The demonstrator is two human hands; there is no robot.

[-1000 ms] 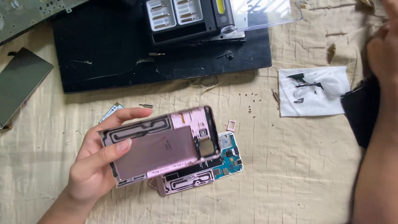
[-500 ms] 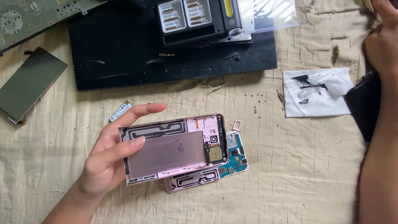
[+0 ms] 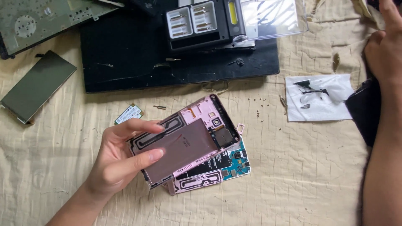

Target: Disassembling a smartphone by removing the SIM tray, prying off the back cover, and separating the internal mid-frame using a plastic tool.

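Fingers of the left hand (image 3: 121, 161) grip a pink phone frame (image 3: 184, 140) above the phone body (image 3: 217, 171); right hand (image 3: 385, 50), far right of it, spreads open.

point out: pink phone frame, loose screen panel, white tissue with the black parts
pink phone frame (image 3: 186, 144), head view, on the flat middle panel held by the left hand (image 3: 121, 159)
loose screen panel (image 3: 38, 86), head view, centre of its dark glass
white tissue (image 3: 322, 106), head view, bare lower part below the black parts

Bright, even, soft daylight; faint shadows only. Glare on the clear plastic lid (image 3: 274, 16) far right. Sharp focus, slight edge blur.
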